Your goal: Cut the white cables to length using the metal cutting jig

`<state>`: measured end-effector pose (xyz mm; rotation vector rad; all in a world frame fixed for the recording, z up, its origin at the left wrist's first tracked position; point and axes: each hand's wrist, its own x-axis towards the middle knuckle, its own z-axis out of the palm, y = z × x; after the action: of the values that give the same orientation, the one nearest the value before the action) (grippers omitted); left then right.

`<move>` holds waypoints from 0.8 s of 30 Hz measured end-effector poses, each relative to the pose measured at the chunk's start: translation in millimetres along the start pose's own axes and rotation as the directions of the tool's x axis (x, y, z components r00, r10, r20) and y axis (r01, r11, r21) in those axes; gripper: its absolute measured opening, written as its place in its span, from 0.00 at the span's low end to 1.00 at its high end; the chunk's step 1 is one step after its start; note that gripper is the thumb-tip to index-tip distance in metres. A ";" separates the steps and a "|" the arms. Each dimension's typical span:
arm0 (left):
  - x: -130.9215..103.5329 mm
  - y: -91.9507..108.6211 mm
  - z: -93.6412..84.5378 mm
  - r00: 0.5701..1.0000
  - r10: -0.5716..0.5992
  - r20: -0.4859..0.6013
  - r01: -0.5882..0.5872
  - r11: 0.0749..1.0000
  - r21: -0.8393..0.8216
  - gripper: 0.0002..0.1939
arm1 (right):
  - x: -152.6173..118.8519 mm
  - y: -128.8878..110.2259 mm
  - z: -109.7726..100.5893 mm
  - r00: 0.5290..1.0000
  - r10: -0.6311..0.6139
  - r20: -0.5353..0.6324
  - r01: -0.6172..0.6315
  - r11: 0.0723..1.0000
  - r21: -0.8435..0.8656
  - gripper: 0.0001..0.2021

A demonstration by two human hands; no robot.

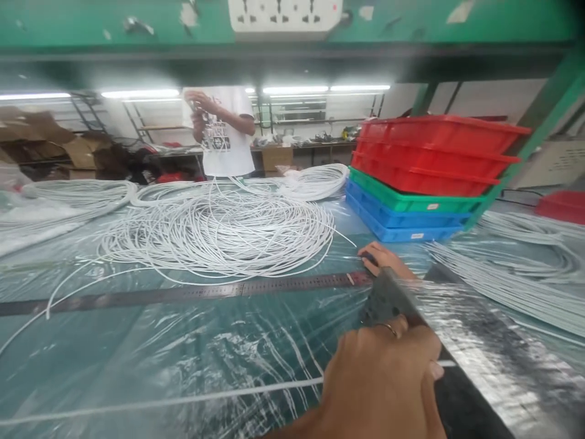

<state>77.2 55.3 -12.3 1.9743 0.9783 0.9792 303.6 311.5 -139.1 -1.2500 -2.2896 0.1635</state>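
My left hand (381, 375), a ring on one finger, is closed on a white cable (256, 389). The cable runs off to the left edge, and a short white end shows right of the fingers, by a metal-topped block (498, 347). Behind the upright grey plate (388, 296) of this block is my right hand (381, 256). Its fingers are curled around a dark thing, too little of which shows to name. A steel ruler (237, 288) lies flat across the table, its right end near my right hand. Beyond it spreads a big loose heap of white cable (223, 235).
Stacked red trays (434, 152) stand on green and blue trays (406, 219) at the back right. Bundled white cables (512, 286) lie at the right. Clear plastic film (219, 341) covers the table. Overhead hangs a power strip (287, 15). A person (226, 131) stands across the table.
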 end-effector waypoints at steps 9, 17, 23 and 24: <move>14.8 2.9 8.3 0.970 -0.207 0.130 0.149 0.924 0.353 0.04 | -1.7 23.5 14.1 1.000 -0.017 -0.002 0.017 0.998 -0.061 0.16; 23.8 8.2 5.8 0.905 -0.368 0.213 0.247 0.862 0.443 0.17 | -1.1 23.0 17.3 0.999 -0.011 -0.043 0.011 1.000 -0.008 0.13; 33.6 0.0 15.6 0.919 -0.339 0.200 0.235 0.881 0.411 0.09 | -1.2 7.8 8.9 1.000 0.001 -0.012 -0.001 1.000 -0.008 0.15; 32.7 -2.0 15.8 0.917 -0.339 0.209 0.232 0.881 0.412 0.08 | -1.1 5.2 7.5 1.000 0.007 -0.006 -0.007 1.000 -0.012 0.16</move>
<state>103.8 79.9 -11.1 2.1168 1.3277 0.3487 304.3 314.7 -147.8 -1.2634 -2.2849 0.1486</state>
